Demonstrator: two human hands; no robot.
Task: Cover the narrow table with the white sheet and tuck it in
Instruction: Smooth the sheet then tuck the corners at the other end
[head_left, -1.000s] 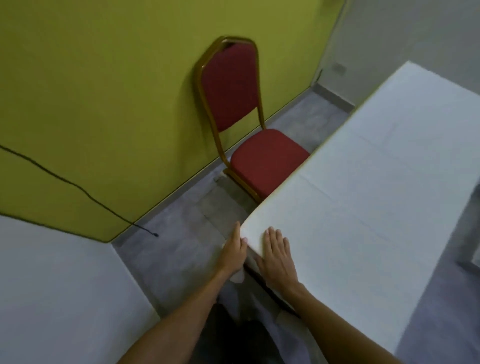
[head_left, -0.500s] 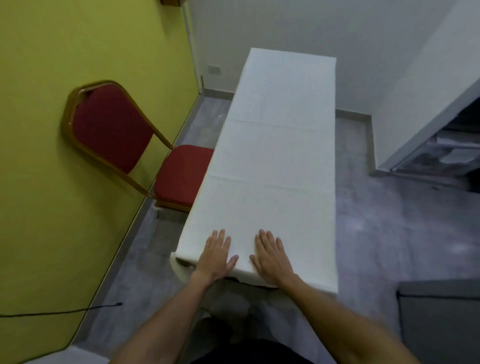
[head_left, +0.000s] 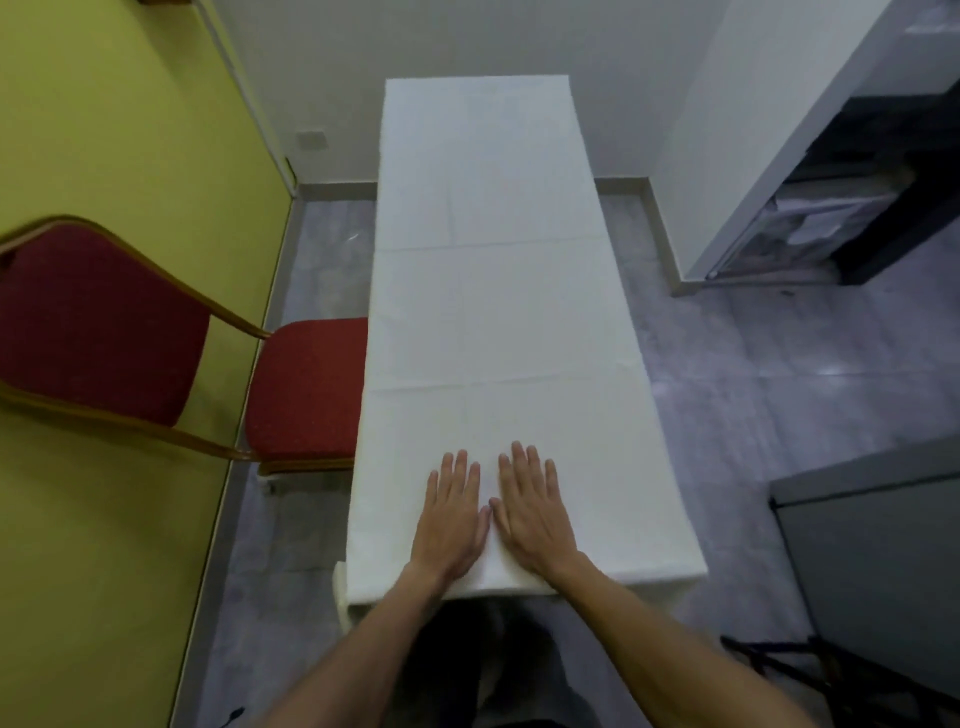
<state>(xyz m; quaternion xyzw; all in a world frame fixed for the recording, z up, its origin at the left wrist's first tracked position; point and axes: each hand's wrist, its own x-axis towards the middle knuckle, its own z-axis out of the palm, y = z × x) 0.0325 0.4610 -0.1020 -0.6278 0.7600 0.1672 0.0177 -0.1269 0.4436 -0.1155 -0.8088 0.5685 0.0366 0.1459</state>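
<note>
The white sheet (head_left: 498, 312) lies spread over the whole top of the narrow table and runs away from me toward the far wall. Fold creases cross it in two places. Its near edge hangs a little over the table's end, with a corner drooping at the near left (head_left: 343, 592). My left hand (head_left: 451, 514) and my right hand (head_left: 535, 509) lie flat side by side on the sheet near the near end, fingers straight, thumbs almost touching. The table itself is hidden under the sheet.
A red padded chair (head_left: 306, 389) with a gold frame stands against the table's left side, by the yellow wall (head_left: 104, 130). A white partition (head_left: 737, 130) and a dark shelf unit (head_left: 883, 182) are at the right. A grey cabinet (head_left: 883, 571) is at the near right.
My view has swung from the table's near left corner to face along its length. Both hands have moved from that corner to the middle of the near end and come closer together.
</note>
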